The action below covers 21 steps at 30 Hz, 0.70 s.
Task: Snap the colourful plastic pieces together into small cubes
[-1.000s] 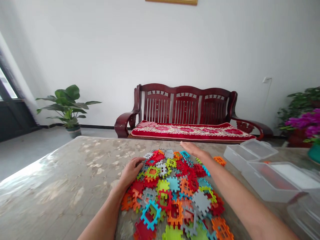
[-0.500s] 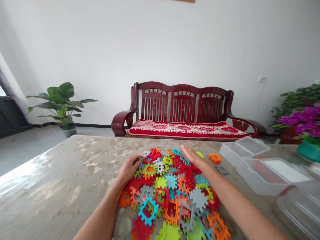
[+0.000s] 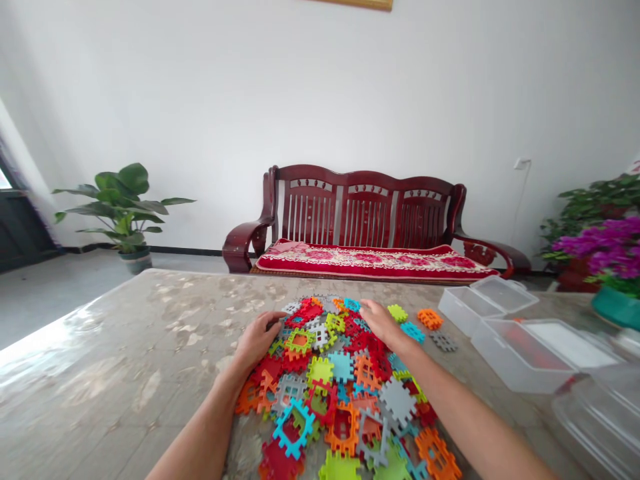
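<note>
A heap of colourful interlocking plastic building tiles [image 3: 341, 367] in red, orange, green, blue and grey spreads over the table before me. Along the heap's far left edge rests my left hand [image 3: 259, 339], its fingers apart and touching the outer tiles. My right hand [image 3: 381, 321] lies at the far right side of the heap, fingers stretched over red tiles and close to a blue tile frame [image 3: 352, 305]. Neither hand visibly grips a tile. Just right of my right hand lie a green tile [image 3: 398, 313], a blue tile [image 3: 413, 332], an orange tile [image 3: 430, 319] and a grey tile [image 3: 444, 342].
Clear plastic boxes [image 3: 520, 373] with open lids stand on the right of the patterned table [image 3: 125, 353]. A teal pot [image 3: 617, 307] with purple flowers is at the far right. Beyond the table stand a dark red wooden bench [image 3: 367, 207] and a potted plant [image 3: 123, 203].
My right hand has drawn slightly nearer to me, and the blue tile beside it now shows. My left hand has hardly moved.
</note>
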Available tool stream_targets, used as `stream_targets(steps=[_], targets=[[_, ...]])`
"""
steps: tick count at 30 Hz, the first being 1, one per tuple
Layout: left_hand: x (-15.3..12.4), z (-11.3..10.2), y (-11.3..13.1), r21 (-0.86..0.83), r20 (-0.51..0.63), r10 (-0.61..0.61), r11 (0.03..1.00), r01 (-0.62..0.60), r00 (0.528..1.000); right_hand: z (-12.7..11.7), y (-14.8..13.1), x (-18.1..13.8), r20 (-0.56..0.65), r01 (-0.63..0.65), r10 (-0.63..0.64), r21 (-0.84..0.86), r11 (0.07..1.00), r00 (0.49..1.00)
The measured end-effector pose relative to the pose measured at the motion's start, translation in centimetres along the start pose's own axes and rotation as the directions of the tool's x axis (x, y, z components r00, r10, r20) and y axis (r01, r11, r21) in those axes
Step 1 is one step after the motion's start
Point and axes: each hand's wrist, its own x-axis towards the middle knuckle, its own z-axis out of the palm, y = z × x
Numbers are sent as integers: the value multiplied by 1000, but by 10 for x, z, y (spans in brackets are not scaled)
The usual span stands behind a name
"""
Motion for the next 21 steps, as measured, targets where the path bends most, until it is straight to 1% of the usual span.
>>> stream_targets(steps=[3, 7, 10, 12, 15, 18, 21], targets=[[0, 0, 1, 8, -5, -4, 1000, 4, 1000, 0, 0, 24, -19, -26, 25, -94, 995, 1000], [0, 0, 0, 2, -10, 5, 1000, -5, 1000, 6, -3, 44, 25, -21, 25, -144, 989, 999], [0, 1, -2, 0, -8, 21, 1000, -21, 1000, 10, -8, 49, 59, -17, 27, -162, 987, 998], [0, 1, -3, -5, -17, 28, 1000, -29, 999, 11, -12, 49, 60, -16, 26, -168, 986, 998], [1, 1, -3, -6, -20, 26, 1000, -26, 999, 5, -16, 45, 47, -15, 24, -176, 984, 999], [1, 1, -3, 1, -16, 25, 1000, -25, 1000, -9, -10, 37, -30, 9, -12, -109, 994, 999], [2, 1, -4, 4, -19, 33, 999, -32, 999, -30, 13, 21, -157, 68, -59, 51, 996, 986]])
